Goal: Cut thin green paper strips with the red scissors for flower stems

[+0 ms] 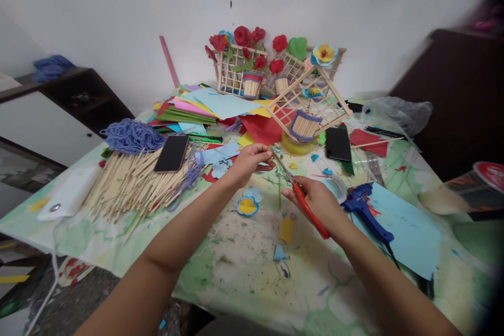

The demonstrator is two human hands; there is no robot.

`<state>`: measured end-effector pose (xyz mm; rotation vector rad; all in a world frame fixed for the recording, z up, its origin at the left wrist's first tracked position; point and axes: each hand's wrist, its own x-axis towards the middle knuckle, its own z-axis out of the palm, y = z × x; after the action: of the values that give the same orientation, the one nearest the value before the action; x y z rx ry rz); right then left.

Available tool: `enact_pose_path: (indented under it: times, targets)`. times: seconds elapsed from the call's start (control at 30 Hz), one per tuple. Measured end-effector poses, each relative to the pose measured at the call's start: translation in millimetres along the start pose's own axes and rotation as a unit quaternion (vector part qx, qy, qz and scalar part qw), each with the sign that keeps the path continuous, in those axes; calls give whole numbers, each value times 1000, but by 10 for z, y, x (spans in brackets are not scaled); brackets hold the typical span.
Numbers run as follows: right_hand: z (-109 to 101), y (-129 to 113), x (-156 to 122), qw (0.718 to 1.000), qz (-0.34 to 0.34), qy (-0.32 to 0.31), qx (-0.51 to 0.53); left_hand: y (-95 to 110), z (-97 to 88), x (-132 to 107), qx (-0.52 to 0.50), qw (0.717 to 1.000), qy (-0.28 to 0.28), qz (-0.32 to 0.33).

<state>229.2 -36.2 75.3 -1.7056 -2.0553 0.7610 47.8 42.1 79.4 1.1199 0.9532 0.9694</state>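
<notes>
Scissors with red handles are gripped in the right hand, blades angled up toward the left hand. The left hand is pinched shut on a small scrap, too small to identify. Both hands are held over the desk, just above a paper flower, with a blue glue gun lying to the right.
</notes>
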Motion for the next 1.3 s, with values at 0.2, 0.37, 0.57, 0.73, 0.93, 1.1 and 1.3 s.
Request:
enact_pose_path:
  times: [0.2,0.37,0.57,0.73,0.93,1.1,1.3]
  targets:
    - [-5,5,18,1000,-2,8,-16,-4,-17,8,1,1000,-2,1]
    - [-19,-8,6,1000,1,10,-26,0,-21,4,6,1000,-5,1]
    - [-39,-24,-3,1000,5,12,-17,29,3,-22,18,1000,-16,-8]
    - [-40,-24,7,1000,7,0,-5,19,9,-21,19,1000,-13,-8]
    - [-32,-26,10,1000,1,12,-29,16,9,-16,20,1000,-11,-10]
    - [-22,-14,17,1000,2,8,-12,27,25,-32,25,999,-29,-14]
    - [-3,22,39,1000,12,13,-12,-18,-5,-9,25,999,-30,-15]
